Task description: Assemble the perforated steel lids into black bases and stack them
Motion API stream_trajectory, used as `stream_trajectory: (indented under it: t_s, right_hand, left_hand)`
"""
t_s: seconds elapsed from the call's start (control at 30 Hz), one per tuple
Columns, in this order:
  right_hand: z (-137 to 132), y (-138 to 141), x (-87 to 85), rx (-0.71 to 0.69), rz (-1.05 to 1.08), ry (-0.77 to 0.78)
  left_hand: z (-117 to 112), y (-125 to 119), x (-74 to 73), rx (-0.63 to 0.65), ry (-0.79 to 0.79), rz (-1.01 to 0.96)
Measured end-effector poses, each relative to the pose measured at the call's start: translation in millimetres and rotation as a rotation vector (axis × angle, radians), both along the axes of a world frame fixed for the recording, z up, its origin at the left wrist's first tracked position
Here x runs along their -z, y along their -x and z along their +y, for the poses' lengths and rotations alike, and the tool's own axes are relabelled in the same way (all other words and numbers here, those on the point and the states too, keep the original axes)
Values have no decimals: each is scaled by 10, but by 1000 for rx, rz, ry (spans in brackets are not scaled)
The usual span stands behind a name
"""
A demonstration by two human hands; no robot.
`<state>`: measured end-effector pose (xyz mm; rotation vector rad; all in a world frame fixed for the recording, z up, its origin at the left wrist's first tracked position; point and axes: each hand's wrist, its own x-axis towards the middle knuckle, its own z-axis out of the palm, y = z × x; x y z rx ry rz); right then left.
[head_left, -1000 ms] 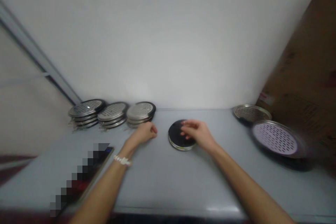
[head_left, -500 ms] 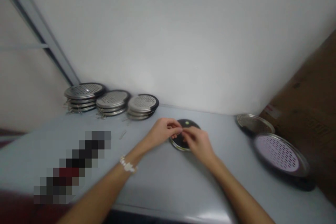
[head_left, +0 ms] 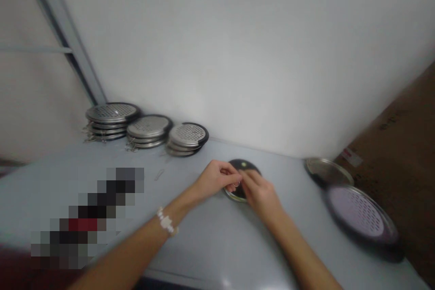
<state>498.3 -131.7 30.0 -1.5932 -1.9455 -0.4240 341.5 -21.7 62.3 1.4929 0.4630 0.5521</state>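
Note:
My left hand (head_left: 220,176) is closed in a pinch, with a small shiny wire loop (head_left: 236,184) showing at its fingertips. Against it, the fingertips of my right hand (head_left: 260,192) are pinched together; what they grip is too small and blurred to make out. Both hands are over a round black disc (head_left: 234,194) with a shiny metal rim and a pale green spot near its far edge. My fingers cover much of the disc, which lies on the grey table (head_left: 204,240).
Stacks of round metal graters (head_left: 113,113) with black edging stand by the wall at left, wire clips hanging from some. A loose wire piece (head_left: 159,174) lies nearer. At right are a lilac-faced grater (head_left: 356,210), another round metal piece (head_left: 331,172) and a cardboard box (head_left: 401,145).
The view has shifted slightly. Both hands stay together above the disc, the right fingers now turned a little more over the left fingertips.

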Motion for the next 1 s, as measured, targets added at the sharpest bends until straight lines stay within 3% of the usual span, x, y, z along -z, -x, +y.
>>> stream_trajectory:
  t_s: [0.17,0.5,1.0]
  right_hand:
    - [7,-6,-22,26,-2,-7]
    - [28,-5,16,46,50,-3]
    - [16,45,47,89,-35,-60]
  left_hand:
    - [-7,-9,34,-3,64,-33]
    - [-58,-86,242,-62,279,-81]
    - [-111,-124,301,14,222,-117]
